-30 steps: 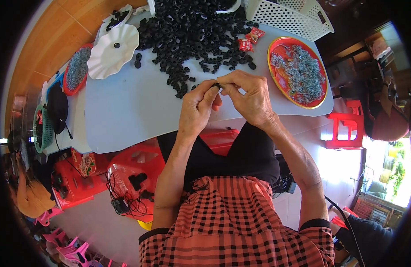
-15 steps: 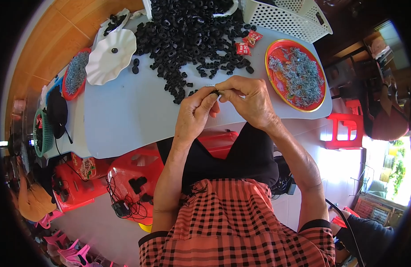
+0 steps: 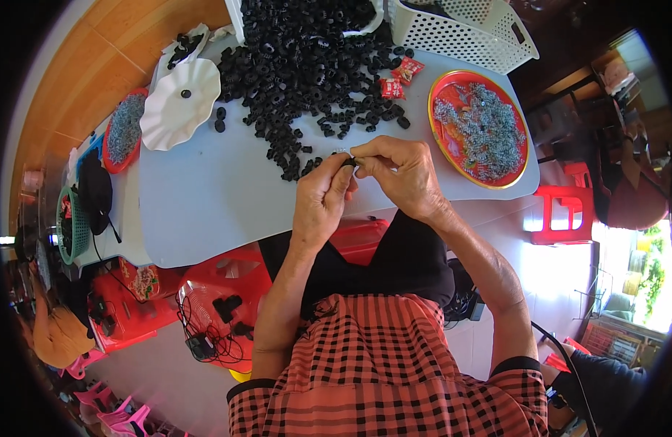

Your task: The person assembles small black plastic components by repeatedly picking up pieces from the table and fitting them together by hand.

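Observation:
Over the front of the table, both hands meet at the fingertips. My left hand (image 3: 321,199) pinches a small black plastic part (image 3: 348,162) between thumb and index finger. Right against that part, my right hand (image 3: 407,175) is closed in a pinch; whatever its fingertips hold is too small and covered to name. Just beyond the hands spreads a large heap of similar black plastic parts (image 3: 299,80). To the right, a round red tray (image 3: 443,149) with a gold rim carries many small silvery metal pieces (image 3: 489,135).
A white scalloped dish (image 3: 161,113) with one black part stands left, beside another red tray (image 3: 115,162) of metal pieces. Two red packets (image 3: 392,89) lie by the heap. A white perforated basket (image 3: 452,33) stands behind. Red stools (image 3: 562,215) flank the grey table (image 3: 205,197).
The view has shifted slightly, so the table sits a little lower in the picture. Both hands stay together at the black part, with only small finger movement.

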Motion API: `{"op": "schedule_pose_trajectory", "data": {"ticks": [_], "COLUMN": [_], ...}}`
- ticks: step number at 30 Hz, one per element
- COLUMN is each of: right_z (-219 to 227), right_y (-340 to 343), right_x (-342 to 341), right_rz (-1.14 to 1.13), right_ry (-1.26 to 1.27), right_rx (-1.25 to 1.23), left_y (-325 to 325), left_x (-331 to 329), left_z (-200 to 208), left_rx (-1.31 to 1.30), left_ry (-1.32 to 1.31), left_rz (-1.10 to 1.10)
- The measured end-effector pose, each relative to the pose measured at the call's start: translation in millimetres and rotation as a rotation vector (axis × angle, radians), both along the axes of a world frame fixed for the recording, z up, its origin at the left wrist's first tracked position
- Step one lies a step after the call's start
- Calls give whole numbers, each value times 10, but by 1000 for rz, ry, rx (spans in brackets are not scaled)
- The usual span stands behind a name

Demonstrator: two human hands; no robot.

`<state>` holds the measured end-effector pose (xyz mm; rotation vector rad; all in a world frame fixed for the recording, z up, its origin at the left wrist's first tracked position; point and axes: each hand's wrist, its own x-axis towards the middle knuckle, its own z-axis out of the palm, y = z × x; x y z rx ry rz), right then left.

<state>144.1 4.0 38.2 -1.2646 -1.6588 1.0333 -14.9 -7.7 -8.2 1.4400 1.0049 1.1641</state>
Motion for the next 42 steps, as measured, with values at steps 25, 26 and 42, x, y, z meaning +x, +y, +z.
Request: {"op": "schedule_pose_trajectory", "data": {"ticks": [25,26,42], "right_z": [-57,-68,-177], "right_y": [58,51,42], "right_x": [20,3,85], "right_rz": [87,92,16], "right_ry": [-432,-450,-444], "right_rx": [577,575,538], "left_y": [66,63,61], "left_x": [-57,-50,31], "left_z": [155,183,-32], "left_rx": [-149,-157,-417], "left_ry": [-112,-95,-426], "left_rz": [-62,-43,-71]}}
